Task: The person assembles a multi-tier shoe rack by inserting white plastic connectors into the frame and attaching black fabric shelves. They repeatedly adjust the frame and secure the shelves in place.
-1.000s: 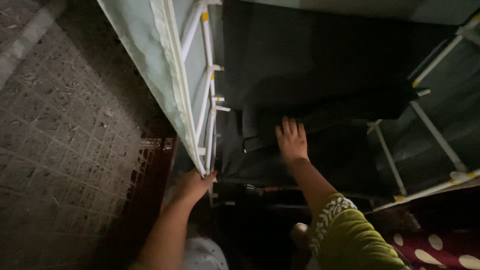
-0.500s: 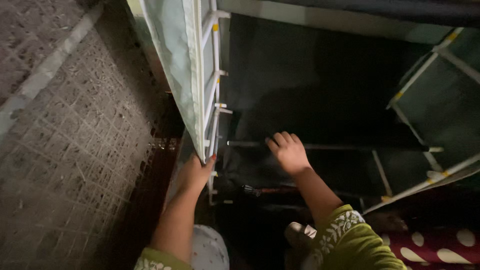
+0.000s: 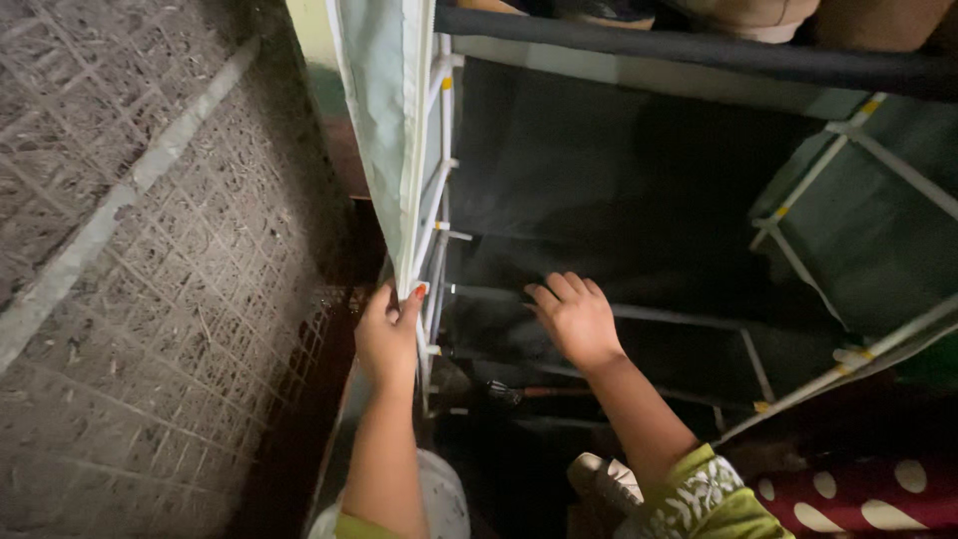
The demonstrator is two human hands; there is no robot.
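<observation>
Inside a fabric wardrobe: pale green cover flap (image 3: 384, 120), lower edge pinched by closed left hand (image 3: 387, 334); right hand (image 3: 576, 319), fingers open and spread, resting on dark shelf rail (image 3: 679, 317); white frame tubes (image 3: 436, 200) beside flap.

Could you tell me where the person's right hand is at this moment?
In the head view, the right hand lies centre frame on a dark shelf inside the fabric wardrobe.
</observation>
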